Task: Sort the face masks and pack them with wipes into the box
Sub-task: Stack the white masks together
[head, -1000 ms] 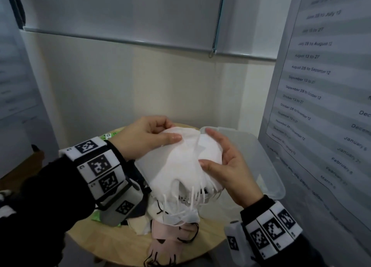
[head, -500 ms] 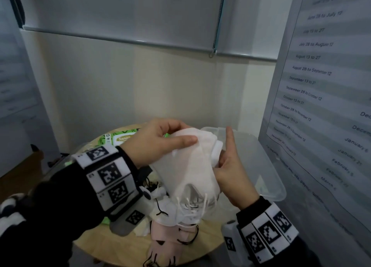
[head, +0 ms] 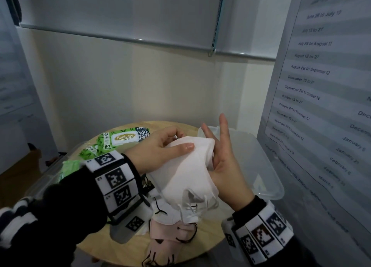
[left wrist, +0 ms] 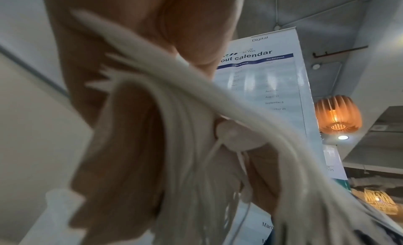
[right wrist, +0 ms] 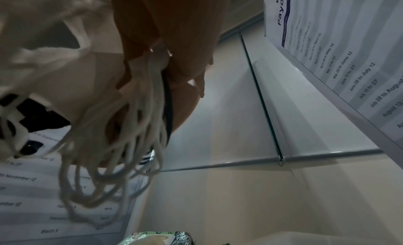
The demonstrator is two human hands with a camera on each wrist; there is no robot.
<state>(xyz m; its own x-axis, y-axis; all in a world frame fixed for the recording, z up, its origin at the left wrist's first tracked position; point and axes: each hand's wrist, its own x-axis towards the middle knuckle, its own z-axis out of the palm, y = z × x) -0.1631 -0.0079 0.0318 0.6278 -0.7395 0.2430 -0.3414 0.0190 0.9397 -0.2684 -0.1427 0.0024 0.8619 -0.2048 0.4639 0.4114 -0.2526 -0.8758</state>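
I hold a stack of white face masks (head: pixel 186 166) on edge above the round wooden table (head: pixel 202 244). My left hand (head: pixel 180 141) grips the stack's top, thumb across the front. My right hand (head: pixel 218 144) presses its flat palm against the stack's right side, fingers straight and pointing up. White ear loops (right wrist: pixel 109 145) dangle below the stack. In the left wrist view the layered mask edges (left wrist: pixel 174 110) lie between my fingers. A clear plastic box (head: pixel 271 178) stands just right of my hands. Green wipes packs (head: pixel 124 140) lie at the back left.
Pink masks (head: pixel 166 232) and black-looped masks (head: pixel 158 208) lie on the table under my hands. A calendar banner (head: pixel 321 106) hangs close on the right, and a wall stands behind the table. Another clear container's rim (head: pixel 50 178) shows at the left.
The white stack has turned from lying flat to standing on edge. My right hand let go its pinch and straightened its fingers against the side. My left hand shifted right, uncovering the wipes.
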